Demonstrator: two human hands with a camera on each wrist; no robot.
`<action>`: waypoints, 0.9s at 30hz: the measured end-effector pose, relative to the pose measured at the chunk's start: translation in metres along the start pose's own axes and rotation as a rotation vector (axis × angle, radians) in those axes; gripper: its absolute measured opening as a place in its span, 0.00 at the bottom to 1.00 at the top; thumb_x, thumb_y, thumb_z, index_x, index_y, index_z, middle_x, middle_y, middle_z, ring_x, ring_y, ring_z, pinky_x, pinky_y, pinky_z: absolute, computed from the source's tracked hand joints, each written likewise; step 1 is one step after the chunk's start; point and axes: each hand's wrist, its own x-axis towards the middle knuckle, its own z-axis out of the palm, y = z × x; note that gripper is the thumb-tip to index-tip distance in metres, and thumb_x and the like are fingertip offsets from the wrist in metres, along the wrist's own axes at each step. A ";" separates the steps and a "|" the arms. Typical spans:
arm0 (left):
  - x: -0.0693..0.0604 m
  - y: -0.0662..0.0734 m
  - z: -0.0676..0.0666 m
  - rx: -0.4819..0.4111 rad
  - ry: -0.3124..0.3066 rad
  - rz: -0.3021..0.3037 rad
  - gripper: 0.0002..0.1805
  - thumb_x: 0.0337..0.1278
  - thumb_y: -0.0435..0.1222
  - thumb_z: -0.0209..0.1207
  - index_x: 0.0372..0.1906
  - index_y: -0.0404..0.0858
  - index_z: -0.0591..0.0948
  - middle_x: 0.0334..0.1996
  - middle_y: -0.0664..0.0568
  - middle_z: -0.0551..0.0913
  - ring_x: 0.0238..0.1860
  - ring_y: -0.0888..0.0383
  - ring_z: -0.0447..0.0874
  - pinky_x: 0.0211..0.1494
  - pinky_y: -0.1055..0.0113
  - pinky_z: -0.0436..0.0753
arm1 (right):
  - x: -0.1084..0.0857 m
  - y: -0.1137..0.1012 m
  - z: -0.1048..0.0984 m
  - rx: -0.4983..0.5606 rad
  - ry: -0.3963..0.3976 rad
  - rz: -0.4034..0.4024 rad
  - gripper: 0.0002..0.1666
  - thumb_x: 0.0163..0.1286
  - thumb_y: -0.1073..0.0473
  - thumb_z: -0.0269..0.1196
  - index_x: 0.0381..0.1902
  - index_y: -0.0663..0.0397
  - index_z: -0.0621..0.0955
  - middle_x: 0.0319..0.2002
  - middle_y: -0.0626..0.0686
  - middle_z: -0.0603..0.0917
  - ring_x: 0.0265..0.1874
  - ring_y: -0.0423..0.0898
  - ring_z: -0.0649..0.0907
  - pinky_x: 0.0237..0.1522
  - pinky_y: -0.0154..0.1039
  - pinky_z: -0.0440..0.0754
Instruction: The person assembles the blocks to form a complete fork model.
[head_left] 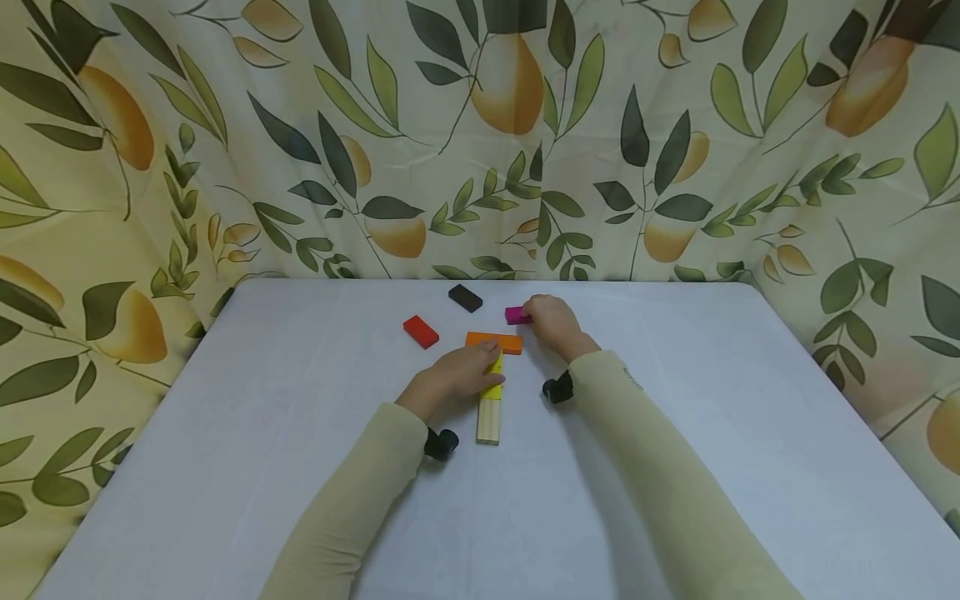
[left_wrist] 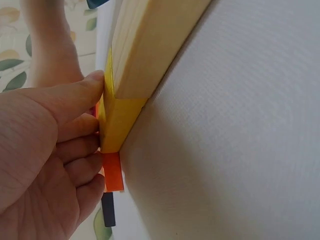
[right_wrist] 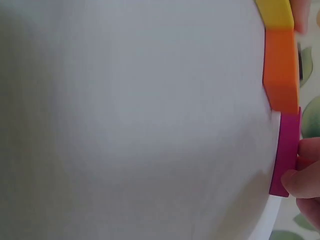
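Magenta rectangular wooden block (right_wrist: 286, 152), likely light, rigid and best held by its end, is lying pinched in the right hand (head_left: 557, 324), the unclenched left hand (head_left: 453, 375) touching a yellow wooden block (left_wrist: 121, 120).

No readable text, labels, numbers

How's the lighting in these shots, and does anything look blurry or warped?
Head view: soft light, a faint shadow beside the right sleeve; left wrist view: dimmer, with a soft-edged shadow on the table beside the yellow block; right wrist view: dim, the orange block slightly soft, the table's edge bowed, perhaps lens distortion.
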 end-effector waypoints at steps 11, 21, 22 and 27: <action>0.002 0.001 0.001 0.009 -0.014 -0.015 0.34 0.64 0.50 0.50 0.70 0.40 0.56 0.70 0.52 0.54 0.69 0.58 0.48 0.67 0.63 0.55 | -0.001 0.008 -0.001 0.022 -0.007 0.031 0.12 0.62 0.73 0.58 0.41 0.65 0.83 0.40 0.60 0.83 0.41 0.53 0.79 0.52 0.44 0.75; 0.000 0.002 -0.002 0.014 -0.013 -0.019 0.35 0.64 0.50 0.50 0.70 0.40 0.56 0.70 0.52 0.53 0.69 0.58 0.48 0.67 0.63 0.54 | 0.003 0.000 -0.007 0.057 -0.072 0.090 0.12 0.61 0.72 0.58 0.43 0.66 0.82 0.40 0.60 0.82 0.40 0.53 0.77 0.52 0.45 0.74; 0.000 0.002 -0.002 0.010 -0.015 -0.019 0.35 0.64 0.49 0.50 0.70 0.40 0.56 0.70 0.51 0.53 0.70 0.57 0.48 0.67 0.63 0.54 | 0.003 -0.002 -0.008 0.064 -0.083 0.103 0.12 0.61 0.71 0.58 0.42 0.66 0.83 0.39 0.59 0.82 0.39 0.53 0.77 0.52 0.44 0.75; 0.000 0.001 -0.002 0.001 -0.015 -0.011 0.35 0.64 0.49 0.50 0.71 0.39 0.55 0.70 0.50 0.52 0.70 0.57 0.47 0.67 0.63 0.54 | 0.006 -0.014 -0.010 0.067 -0.088 0.144 0.09 0.63 0.62 0.60 0.37 0.63 0.83 0.32 0.57 0.80 0.32 0.51 0.75 0.44 0.41 0.77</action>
